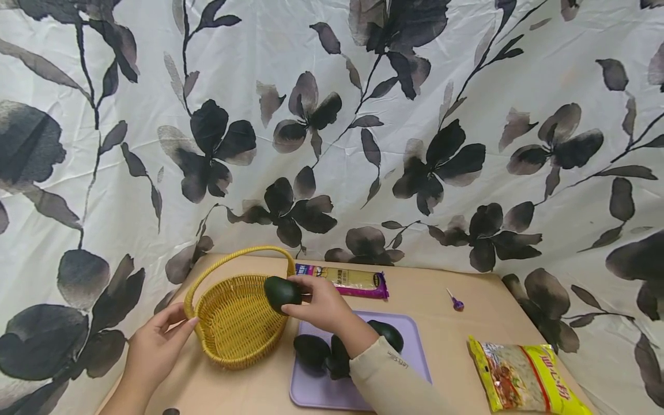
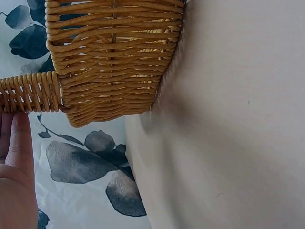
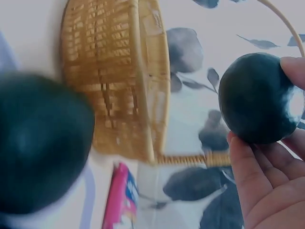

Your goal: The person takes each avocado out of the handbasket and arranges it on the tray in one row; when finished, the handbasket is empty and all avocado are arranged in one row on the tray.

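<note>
My right hand [image 1: 324,305] grips a dark green avocado [image 1: 280,293] by its end, over the right rim of a yellow wicker basket [image 1: 238,354]. In the right wrist view the held avocado [image 3: 257,98] sits between thumb and fingers, with the basket [image 3: 102,71] beyond. My left hand [image 1: 158,343] pinches the basket's handle [image 1: 189,297] low on the left side; the left wrist view has its fingers against the wrapped handle [image 2: 28,93]. Inside, the basket shows only bare weave. More avocados [image 1: 312,353] lie on a lilac tray [image 1: 311,397], partly hidden by my right arm.
A purple-edged packet [image 1: 358,279] lies behind the tray. To the right are a purple-wrapped lollipop [image 1: 456,303] and a yellow food bag [image 1: 526,377]. A floral cloth [image 1: 363,144] hangs behind the table [image 1: 415,288].
</note>
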Tool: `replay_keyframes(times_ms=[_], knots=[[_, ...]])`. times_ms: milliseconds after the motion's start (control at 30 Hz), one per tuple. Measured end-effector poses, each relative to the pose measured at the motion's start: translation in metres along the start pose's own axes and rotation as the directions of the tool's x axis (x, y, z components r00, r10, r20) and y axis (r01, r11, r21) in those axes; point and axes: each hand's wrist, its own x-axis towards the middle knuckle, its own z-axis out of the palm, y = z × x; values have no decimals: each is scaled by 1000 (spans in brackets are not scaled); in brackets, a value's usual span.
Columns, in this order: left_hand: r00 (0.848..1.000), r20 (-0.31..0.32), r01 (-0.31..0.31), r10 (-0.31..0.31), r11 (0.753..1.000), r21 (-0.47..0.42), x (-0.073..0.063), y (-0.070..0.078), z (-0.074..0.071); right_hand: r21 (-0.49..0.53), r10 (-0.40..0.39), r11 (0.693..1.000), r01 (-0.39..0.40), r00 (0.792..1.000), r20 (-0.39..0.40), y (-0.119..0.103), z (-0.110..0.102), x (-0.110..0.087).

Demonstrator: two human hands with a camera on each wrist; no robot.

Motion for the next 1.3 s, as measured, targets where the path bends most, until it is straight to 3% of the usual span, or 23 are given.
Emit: replay_keyframes(times_ms=[433,600,1000,1300], knots=[[1000,-15,-15,15,1000,-9,-1,-2,-1,-62,-42,998,33,987,-158,22,-72,-46],[1000,-11,-5,5,1000,-20,-2,0,0,-71,0,997,-17,972,-234,35,-93,-66],[1000,-20,6,-6,1000,-5,-1,-2,2,-55,155,981,-188,915,-373,81,-139,-130],[1000,-14,21,-21,1000,-3,-1,-2,4,-11,251,958,-287,856,-452,112,-149,-169]])
